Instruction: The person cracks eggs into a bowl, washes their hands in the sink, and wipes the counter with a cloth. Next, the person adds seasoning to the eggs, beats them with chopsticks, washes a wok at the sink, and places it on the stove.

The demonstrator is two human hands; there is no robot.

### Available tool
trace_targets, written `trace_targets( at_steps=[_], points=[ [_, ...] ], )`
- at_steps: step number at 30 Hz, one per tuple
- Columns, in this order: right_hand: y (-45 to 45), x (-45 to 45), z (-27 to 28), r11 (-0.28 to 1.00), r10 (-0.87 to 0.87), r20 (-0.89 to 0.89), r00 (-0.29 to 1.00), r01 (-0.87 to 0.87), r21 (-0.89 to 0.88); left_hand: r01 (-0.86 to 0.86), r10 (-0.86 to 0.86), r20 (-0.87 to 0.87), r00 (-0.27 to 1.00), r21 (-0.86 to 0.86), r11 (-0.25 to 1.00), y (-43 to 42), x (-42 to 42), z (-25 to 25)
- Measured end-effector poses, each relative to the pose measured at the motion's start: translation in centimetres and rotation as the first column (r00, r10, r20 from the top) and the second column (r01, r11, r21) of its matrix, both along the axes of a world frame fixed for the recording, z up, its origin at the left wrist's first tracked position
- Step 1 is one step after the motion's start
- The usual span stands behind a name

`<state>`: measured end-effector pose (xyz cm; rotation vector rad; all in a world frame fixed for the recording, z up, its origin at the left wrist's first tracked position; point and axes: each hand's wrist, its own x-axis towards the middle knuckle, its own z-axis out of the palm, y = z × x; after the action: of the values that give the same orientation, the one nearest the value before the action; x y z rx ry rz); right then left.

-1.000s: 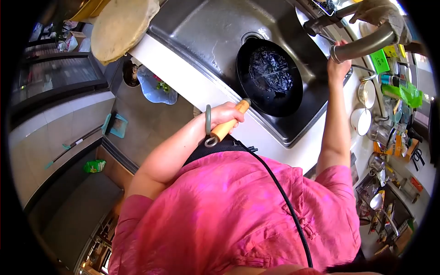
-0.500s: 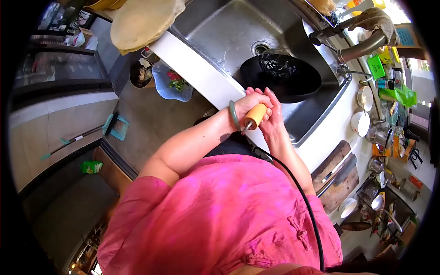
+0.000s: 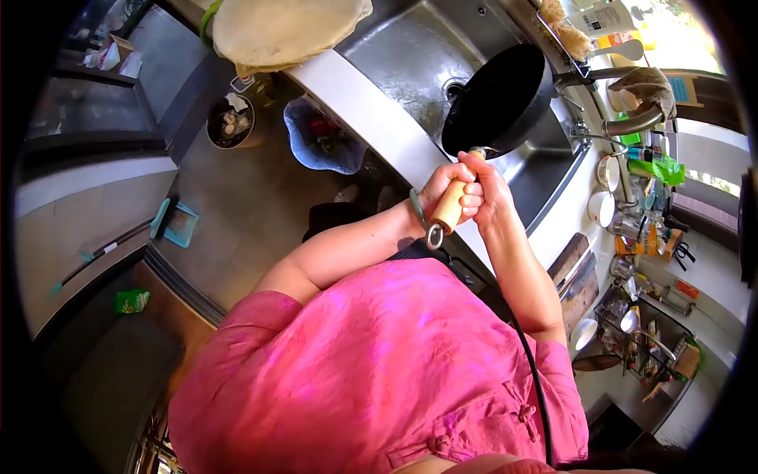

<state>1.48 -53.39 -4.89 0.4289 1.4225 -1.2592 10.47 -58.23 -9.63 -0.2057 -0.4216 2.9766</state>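
Observation:
Both of my hands are wrapped around the wooden handle [image 3: 450, 207] of a black wok [image 3: 497, 103]. My left hand [image 3: 442, 183], with a green bangle at its wrist, closes on the handle from the left. From the right, my right hand [image 3: 491, 192] grips it beside the left, nearer the pan. A metal ring sticks out at the handle's end towards me. The wok is tipped steeply over the steel sink [image 3: 410, 59], its dark inside turned left towards the drain, which it partly covers. No water shows inside the wok.
A faucet [image 3: 636, 122] with a cloth over it stands right of the sink. A round pale board [image 3: 288, 31] lies at the upper left. On the floor are a bin [image 3: 231, 122] and a blue-lined container [image 3: 304, 146]. White bowls [image 3: 602, 208] stand on the right counter.
The wok has risen and tilted from nearly level to steep, and the water seen in it is gone from view. My hands have moved slightly right and down with the handle.

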Motion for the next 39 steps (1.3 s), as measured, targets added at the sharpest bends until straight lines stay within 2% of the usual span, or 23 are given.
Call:
trace_targets(
  at_steps=[2,7,10,21,23,26,28,31,34,36,39],
  points=[
    [-0.2,0.6,0.5,0.993,0.056,-0.077,0.995,-0.048,0.105,0.034,-0.026,-0.085,0.996,0.094,0.995,0.0,0.4,-0.6],
    [-0.8,1.8,2.1,0.98,0.05,-0.199,0.979,-0.009,0.201,0.056,-0.045,-0.101,0.994,0.112,0.992,-0.2,0.8,0.0],
    [-0.9,2.1,2.2,0.984,0.004,-0.217,0.976,0.034,0.173,0.086,-0.076,-0.109,0.991,0.084,0.993,-0.7,1.0,0.3],
    [-1.8,3.5,3.1,0.959,-0.046,-0.283,0.958,0.122,0.258,0.15,-0.143,-0.145,0.979,0.038,0.988,-1.7,1.2,0.4],
    [-1.3,3.1,2.4,0.971,-0.092,-0.288,0.953,0.15,0.186,0.167,-0.162,-0.131,0.978,0.03,0.985,-1.8,1.3,0.4],
    [-1.1,3.0,2.2,0.963,-0.119,-0.277,0.954,0.179,0.202,0.2,-0.19,-0.164,0.968,0.046,0.979,-1.8,1.1,0.3],
    [-0.9,2.9,1.9,0.969,-0.102,-0.292,0.951,0.162,0.188,0.196,-0.192,-0.097,0.977,0.033,0.98,-1.9,1.0,0.6],
    [-0.3,2.8,1.2,0.956,-0.172,-0.313,0.934,0.234,0.174,0.239,-0.239,-0.063,0.969,-0.008,0.971,-2.1,0.6,0.7],
    [0.3,2.7,1.3,0.955,-0.278,-0.183,0.943,0.291,0.05,0.317,-0.318,-0.034,0.948,-0.04,0.948,-2.3,0.1,1.2],
    [1.1,2.7,1.1,0.945,-0.324,-0.149,0.934,0.326,-0.013,0.363,-0.361,0.045,0.931,-0.171,0.916,-2.5,-0.1,2.1],
    [2.0,3.0,1.0,0.9,-0.432,-0.126,0.893,0.418,-0.125,0.399,-0.392,0.086,0.916,-0.278,0.874,-2.2,-0.6,3.2]
  ],
)
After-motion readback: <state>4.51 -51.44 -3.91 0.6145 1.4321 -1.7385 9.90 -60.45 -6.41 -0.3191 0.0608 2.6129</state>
